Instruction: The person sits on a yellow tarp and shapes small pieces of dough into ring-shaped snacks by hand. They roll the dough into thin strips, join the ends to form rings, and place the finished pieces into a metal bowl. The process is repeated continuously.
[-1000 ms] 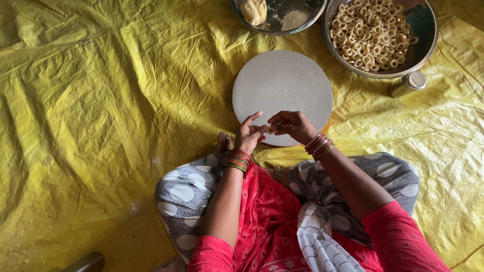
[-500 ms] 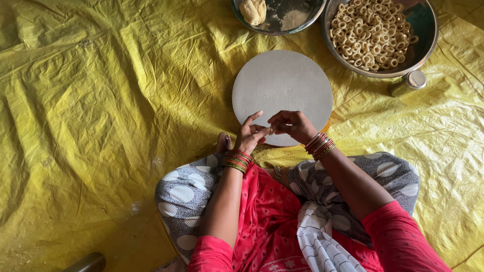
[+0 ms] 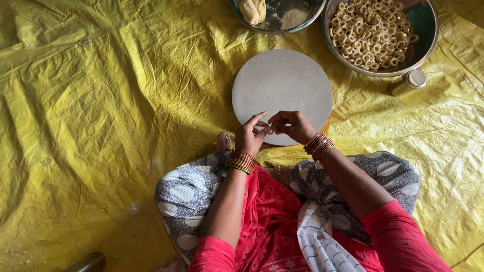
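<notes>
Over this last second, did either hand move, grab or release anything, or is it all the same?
Almost nothing changed. The left hand and right hand stay together, fingertips pinching a small bit of dough over the near edge of the round board; only slight finger shifts show. Nothing was picked up or let go. The bowl of dough rings, the dish with dough, the small tin and the yellow sheet stayed put.

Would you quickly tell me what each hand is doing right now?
Left hand: fingers pinched at the other hand's fingertips; what it holds cannot be told.
Right hand: fingers curled, pinching there too, above the round board.
</notes>
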